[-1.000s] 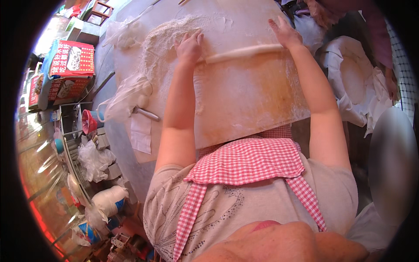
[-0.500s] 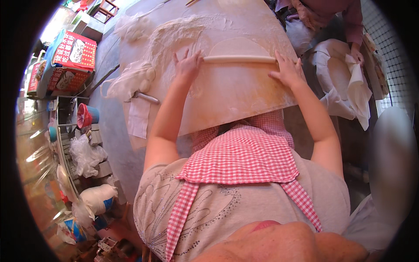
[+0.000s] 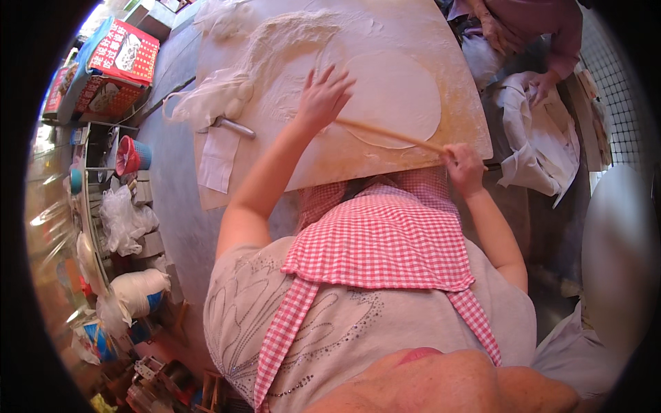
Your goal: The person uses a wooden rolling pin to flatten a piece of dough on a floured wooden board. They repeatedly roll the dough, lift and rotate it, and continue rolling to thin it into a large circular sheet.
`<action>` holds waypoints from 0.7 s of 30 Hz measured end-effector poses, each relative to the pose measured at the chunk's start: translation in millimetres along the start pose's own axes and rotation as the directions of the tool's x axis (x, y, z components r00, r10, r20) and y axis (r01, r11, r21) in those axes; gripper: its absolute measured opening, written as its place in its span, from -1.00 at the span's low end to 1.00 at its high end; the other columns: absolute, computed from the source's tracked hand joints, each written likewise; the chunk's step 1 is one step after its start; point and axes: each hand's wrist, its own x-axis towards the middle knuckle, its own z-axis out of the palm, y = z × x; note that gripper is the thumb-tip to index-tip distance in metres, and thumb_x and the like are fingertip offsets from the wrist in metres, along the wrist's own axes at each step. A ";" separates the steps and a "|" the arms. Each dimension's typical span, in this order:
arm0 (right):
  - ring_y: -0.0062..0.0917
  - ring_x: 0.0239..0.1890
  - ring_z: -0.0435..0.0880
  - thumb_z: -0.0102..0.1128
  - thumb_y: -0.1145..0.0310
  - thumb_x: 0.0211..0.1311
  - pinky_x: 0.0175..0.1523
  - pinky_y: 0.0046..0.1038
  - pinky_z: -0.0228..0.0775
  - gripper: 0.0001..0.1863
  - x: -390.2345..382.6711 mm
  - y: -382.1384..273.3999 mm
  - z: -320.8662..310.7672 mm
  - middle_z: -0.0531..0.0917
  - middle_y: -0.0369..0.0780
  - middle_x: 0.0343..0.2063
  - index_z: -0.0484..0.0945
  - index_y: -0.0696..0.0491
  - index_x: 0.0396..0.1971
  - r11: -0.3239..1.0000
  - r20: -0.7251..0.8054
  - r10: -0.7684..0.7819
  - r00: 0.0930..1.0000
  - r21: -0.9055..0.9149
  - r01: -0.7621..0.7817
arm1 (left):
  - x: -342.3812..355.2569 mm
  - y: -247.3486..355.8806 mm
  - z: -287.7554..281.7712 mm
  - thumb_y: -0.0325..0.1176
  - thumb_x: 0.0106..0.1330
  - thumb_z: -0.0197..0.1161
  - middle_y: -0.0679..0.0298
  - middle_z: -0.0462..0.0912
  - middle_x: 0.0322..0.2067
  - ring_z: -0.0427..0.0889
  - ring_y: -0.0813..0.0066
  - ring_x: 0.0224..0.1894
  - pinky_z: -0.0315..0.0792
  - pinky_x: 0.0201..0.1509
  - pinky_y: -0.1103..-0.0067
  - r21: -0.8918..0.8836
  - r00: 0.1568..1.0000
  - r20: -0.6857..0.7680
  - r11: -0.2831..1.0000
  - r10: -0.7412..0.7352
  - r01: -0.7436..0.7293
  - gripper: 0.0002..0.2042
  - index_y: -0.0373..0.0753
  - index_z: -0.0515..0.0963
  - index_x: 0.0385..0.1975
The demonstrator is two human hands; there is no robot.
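My right hand (image 3: 465, 165) is closed on a long thin wooden rolling pin (image 3: 390, 134) near the front right edge of the floury board (image 3: 292, 172). The pin lies slanting across a large, thin, round sheet of dough (image 3: 396, 93). My left hand (image 3: 325, 96) is open with fingers spread, just above the pin's far left end, near a scattered patch of flour (image 3: 282, 38). A short metal cylinder (image 3: 236, 126) lies beside a white cloth (image 3: 217, 162) at the board's left, next to a crumpled plastic bag (image 3: 197, 104).
A co-worker's hand (image 3: 544, 87) touches a white cloth-lined container (image 3: 533, 138) at the right. On the left stand red printed boxes (image 3: 117, 51), a red-and-blue basket (image 3: 134, 155) and a shelf with plastic bags (image 3: 124, 220) and a white roll (image 3: 138, 292).
The pin has swung from level to slanting, baring the round dough sheet. My right hand moved down and closed on it; my left hand moved right and lies open. The co-worker moved further into view.
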 end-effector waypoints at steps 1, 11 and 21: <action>-0.31 -0.37 0.51 0.30 0.32 0.03 -0.28 -0.32 0.36 -0.82 5.9 2.0 1.9 0.53 -0.24 -0.45 0.52 -0.01 -0.36 1.000 -0.019 0.018 1.000 -0.009 -0.018 | 24.4 -4.7 16.9 -0.13 0.32 0.05 0.31 0.37 0.21 0.19 0.25 0.33 -0.13 0.38 0.10 0.045 0.999 -0.005 0.998 -0.038 0.038 -0.63 0.01 0.42 0.12; -0.25 -0.34 0.52 0.27 0.30 0.03 -0.24 -0.30 0.37 -0.82 -3.3 20.6 -1.1 0.55 -0.19 -0.42 0.54 -0.02 -0.35 0.998 0.028 -0.056 0.998 0.031 0.055 | -44.4 29.3 4.6 0.15 0.32 -0.11 0.11 0.02 0.37 -0.08 0.19 0.43 -0.22 0.40 0.10 0.260 0.893 0.368 0.951 -0.259 0.168 -0.34 -0.07 0.09 0.35; -0.32 -0.30 0.50 0.30 0.37 0.01 -0.17 -0.33 0.35 -0.84 -1.5 79.2 -27.5 0.51 -0.23 -0.41 0.57 -0.01 -0.36 0.995 0.055 -0.093 0.994 0.051 0.090 | -77.4 67.6 -10.3 0.15 0.30 -0.08 0.09 -0.05 0.39 -0.08 0.11 0.43 -0.27 0.41 0.09 0.109 0.872 0.468 0.988 -0.147 0.108 -0.31 -0.07 0.03 0.37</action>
